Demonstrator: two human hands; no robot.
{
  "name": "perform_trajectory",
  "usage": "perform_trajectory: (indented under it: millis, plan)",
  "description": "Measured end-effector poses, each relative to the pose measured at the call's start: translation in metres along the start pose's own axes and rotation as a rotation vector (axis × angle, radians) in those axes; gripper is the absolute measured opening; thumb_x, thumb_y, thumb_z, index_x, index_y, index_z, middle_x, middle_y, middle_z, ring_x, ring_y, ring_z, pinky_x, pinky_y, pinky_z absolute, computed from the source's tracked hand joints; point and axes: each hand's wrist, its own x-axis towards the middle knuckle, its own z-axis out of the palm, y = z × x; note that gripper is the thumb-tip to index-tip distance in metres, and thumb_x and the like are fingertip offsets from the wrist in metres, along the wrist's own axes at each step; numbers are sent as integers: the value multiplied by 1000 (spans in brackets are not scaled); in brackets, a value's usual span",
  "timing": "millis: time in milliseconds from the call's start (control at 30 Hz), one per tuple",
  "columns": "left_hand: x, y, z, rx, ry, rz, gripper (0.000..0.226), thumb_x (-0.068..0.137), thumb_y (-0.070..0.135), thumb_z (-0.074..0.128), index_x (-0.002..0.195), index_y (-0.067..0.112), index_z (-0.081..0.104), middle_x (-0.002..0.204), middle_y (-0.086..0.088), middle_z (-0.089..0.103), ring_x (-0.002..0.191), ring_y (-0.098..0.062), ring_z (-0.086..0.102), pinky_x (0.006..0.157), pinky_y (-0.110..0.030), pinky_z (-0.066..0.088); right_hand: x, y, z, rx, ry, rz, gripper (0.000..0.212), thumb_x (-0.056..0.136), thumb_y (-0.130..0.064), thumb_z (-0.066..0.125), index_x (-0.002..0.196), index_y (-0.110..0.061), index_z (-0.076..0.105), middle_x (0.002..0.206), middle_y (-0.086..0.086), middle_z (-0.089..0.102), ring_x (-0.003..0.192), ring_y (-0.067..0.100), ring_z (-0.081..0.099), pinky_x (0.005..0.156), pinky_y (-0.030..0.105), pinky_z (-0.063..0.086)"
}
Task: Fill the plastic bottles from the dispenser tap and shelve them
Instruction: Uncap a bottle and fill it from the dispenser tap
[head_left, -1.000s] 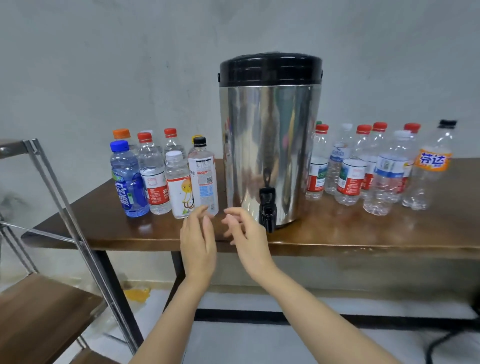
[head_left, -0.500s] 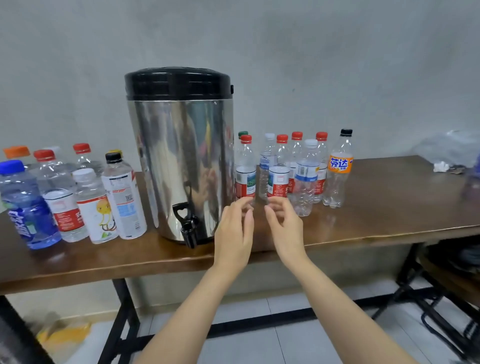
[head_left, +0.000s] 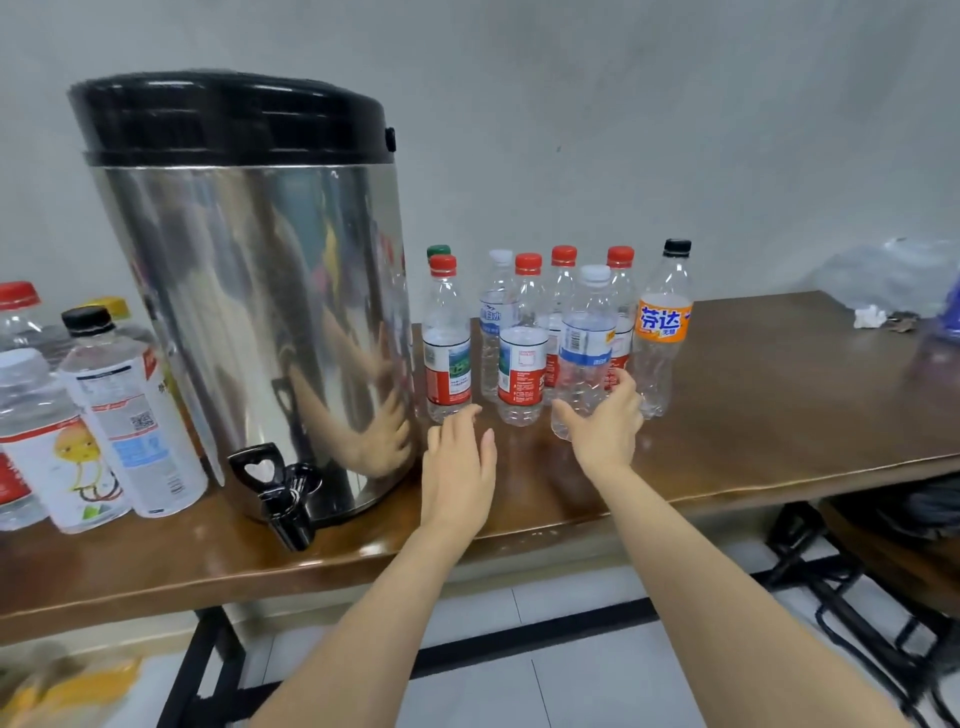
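Plastic bottle (head_left: 587, 338) in right hand (head_left: 605, 428)

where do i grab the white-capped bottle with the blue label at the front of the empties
Grip the white-capped bottle by its lower body, below the blue label, coming from the front edge of the table. It stands upright, foremost in its group, with bottles close behind, so that side is free. The right hand curls round it there.

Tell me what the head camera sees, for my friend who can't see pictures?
A person's right hand curls round the front white-capped bottle among clear bottles on a brown table, the left hand open beside it. A steel dispenser with a black tap stands to their left.
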Motion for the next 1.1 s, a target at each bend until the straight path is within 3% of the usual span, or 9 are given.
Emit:
perform_trajectory:
  millis: [133, 267, 533, 667, 733, 900, 1000, 1100]
  plan:
    - [0, 1, 2, 44, -20, 51, 38, 106, 32, 40, 142, 20, 45, 142, 2, 52, 129, -18, 42, 107, -37, 41, 12, 3, 14, 8, -40, 67, 99, 75, -43, 82, 150, -18, 22, 151, 11, 37, 138, 35, 34, 105, 53, 38]
    - [-1, 1, 3, 59, -26, 45, 38, 106, 33, 39, 142, 22, 45, 143, 4, 51, 130, -16, 42, 107, -36, 41, 13, 10, 18, 17, -43, 88, 92, 78, -39, 81, 148, -17, 26, 150, 9, 40, 136, 34, 38, 105, 52, 39]
    - [-5, 0, 3, 55, -83, 56, 40, 106, 36, 38, 143, 22, 44, 145, 4, 49, 132, -16, 40, 109, -34, 39, 0, 15, 11, -50, -115, -9, 81, 79, -40, 79, 142, -21, 32, 142, 9, 49, 127, 30, 50, 99, 49, 46]
    - [-9, 2, -4, -83, -96, 27, 39, 105, 37, 40, 141, 23, 45, 144, 4, 50, 131, -14, 40, 111, -37, 38, -26, 13, -7, -35, -201, -88, 77, 76, -41, 82, 137, -23, 37, 133, 2, 55, 112, 19, 57, 89, 39, 49]
    - [-16, 3, -14, -209, -84, 9, 40, 105, 39, 42, 142, 24, 44, 141, 5, 50, 130, -12, 41, 112, -39, 38, -46, 6, -19, -16, -277, -125, 76, 75, -38, 83, 136, -24, 39, 129, -2, 56, 103, 13, 57, 85, 31, 46]
    - [-39, 17, -59, -575, -35, 33, 62, 90, 60, 55, 142, 35, 35, 140, 14, 51, 128, -4, 47, 108, -29, 41, -100, -14, -43, 83, -542, -209, 69, 68, -32, 88, 122, -29, 46, 108, -11, 64, 98, 10, 64, 89, 32, 52]
    - [-58, 27, -92, -720, -18, 33, 82, 80, 42, 78, 146, 22, 34, 135, 8, 58, 121, -2, 57, 98, -20, 48, -135, -30, -52, 145, -722, -253, 68, 67, -23, 89, 121, -30, 48, 98, -11, 67, 85, 0, 65, 79, 19, 49]
    - [-88, 20, -113, -704, 53, -17, 80, 76, 20, 86, 140, 20, 39, 124, 11, 63, 110, 5, 61, 87, -11, 49, -155, -34, -56, 16, -983, -364, 69, 72, -20, 86, 126, -37, 46, 98, -19, 66, 89, -8, 61, 80, 13, 45]
